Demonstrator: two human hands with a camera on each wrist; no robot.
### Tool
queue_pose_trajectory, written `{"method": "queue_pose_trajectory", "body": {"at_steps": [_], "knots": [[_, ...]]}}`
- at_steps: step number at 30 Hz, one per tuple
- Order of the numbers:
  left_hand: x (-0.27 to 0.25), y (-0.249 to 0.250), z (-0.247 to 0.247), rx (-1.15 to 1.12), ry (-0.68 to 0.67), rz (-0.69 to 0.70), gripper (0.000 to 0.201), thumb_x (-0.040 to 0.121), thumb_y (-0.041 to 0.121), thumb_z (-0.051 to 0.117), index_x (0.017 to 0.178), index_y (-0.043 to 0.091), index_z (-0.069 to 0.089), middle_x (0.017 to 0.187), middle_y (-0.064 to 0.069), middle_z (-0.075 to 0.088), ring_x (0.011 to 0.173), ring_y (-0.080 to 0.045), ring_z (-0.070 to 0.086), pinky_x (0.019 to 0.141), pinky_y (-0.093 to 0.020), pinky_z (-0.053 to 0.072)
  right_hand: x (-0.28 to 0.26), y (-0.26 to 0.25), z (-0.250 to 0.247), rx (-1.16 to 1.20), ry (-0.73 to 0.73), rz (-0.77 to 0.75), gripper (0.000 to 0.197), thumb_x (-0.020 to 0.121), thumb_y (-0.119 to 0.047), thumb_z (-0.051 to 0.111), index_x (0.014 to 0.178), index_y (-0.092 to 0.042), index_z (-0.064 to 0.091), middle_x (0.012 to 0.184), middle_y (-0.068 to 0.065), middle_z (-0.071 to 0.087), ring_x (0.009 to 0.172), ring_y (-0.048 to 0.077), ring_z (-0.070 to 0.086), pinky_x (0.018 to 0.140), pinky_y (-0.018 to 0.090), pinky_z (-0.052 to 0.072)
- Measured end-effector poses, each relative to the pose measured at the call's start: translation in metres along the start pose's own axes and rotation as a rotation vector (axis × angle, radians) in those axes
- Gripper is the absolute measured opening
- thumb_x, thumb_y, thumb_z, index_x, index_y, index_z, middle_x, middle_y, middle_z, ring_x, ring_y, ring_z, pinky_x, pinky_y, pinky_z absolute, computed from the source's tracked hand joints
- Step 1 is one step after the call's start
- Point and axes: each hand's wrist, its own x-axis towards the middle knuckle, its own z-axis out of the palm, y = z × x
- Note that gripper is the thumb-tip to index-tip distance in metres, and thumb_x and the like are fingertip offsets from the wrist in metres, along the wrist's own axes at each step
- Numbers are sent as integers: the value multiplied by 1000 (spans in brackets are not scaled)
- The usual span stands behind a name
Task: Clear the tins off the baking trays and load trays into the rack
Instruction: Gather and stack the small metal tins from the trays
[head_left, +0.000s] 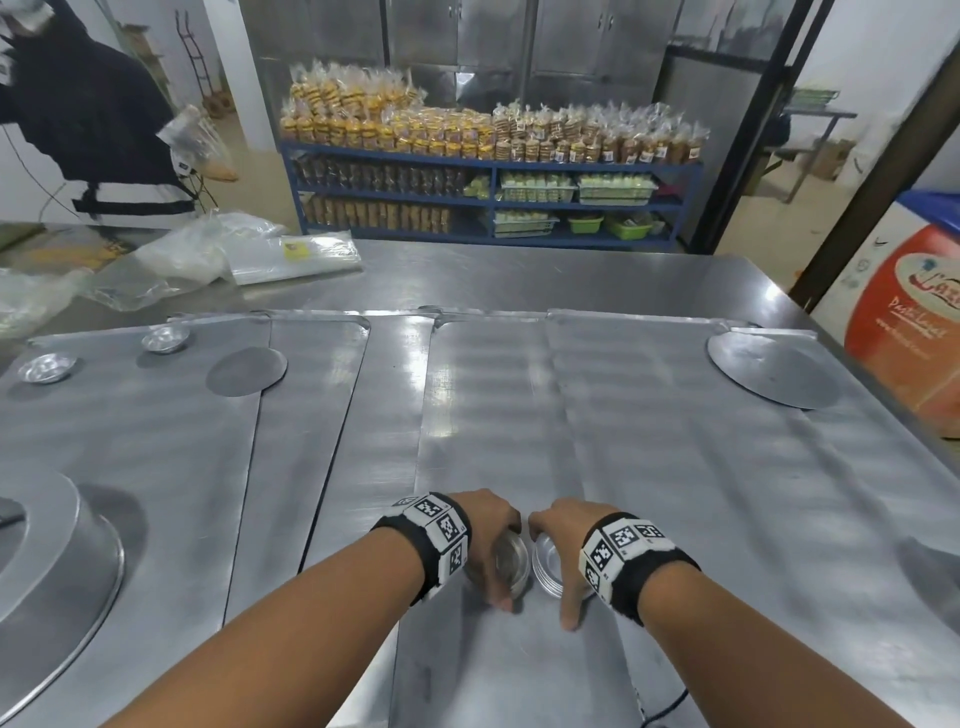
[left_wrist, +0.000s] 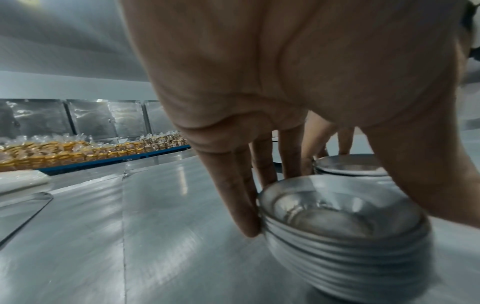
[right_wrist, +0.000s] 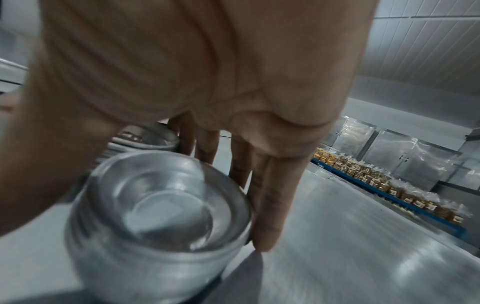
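Two short stacks of small round metal tins stand side by side on the wide baking tray (head_left: 675, 467) near the table's front edge. My left hand (head_left: 498, 558) grips the left stack (head_left: 514, 566) from above, fingers (left_wrist: 241, 205) on its far side and thumb on the near side. My right hand (head_left: 563, 566) grips the right stack (head_left: 545, 564) the same way, with its fingers (right_wrist: 270, 205) down the side of that stack (right_wrist: 161, 216). In the left wrist view the left stack (left_wrist: 342, 236) shows several nested rims. Two single tins (head_left: 48, 368) (head_left: 165, 339) sit on the left tray (head_left: 130, 441).
A third tray (head_left: 311, 415) lies between the two, partly under them. Flat round metal discs (head_left: 247, 370) (head_left: 774, 370) rest on the trays. A large metal pan (head_left: 52, 571) stands at the near left. Plastic bags (head_left: 182, 260) lie at the far left, and a shelf of packed goods (head_left: 493, 171) stands behind.
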Motion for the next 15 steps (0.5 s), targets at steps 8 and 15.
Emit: {"method": "queue_pose_trajectory", "body": {"at_steps": [8, 15], "knots": [[-17, -68, -41, -32, 40, -65, 63, 79, 55, 74, 127, 15, 62, 119, -4, 67, 110, -25, 63, 95, -37, 51, 30, -33, -62, 25, 34, -35, 81, 57, -47, 88, 128, -25, 53, 123, 0, 57, 103, 25, 64, 80, 34, 53], [-69, -180, -89, -63, 143, -230, 49, 83, 49, 73, 118, 15, 67, 115, -4, 68, 108, -23, 62, 93, -34, 51, 92, -122, -129, 22, 122, -138, 58, 77, -40, 79, 126, -18, 57, 123, 7, 55, 103, 30, 63, 83, 36, 53]]}}
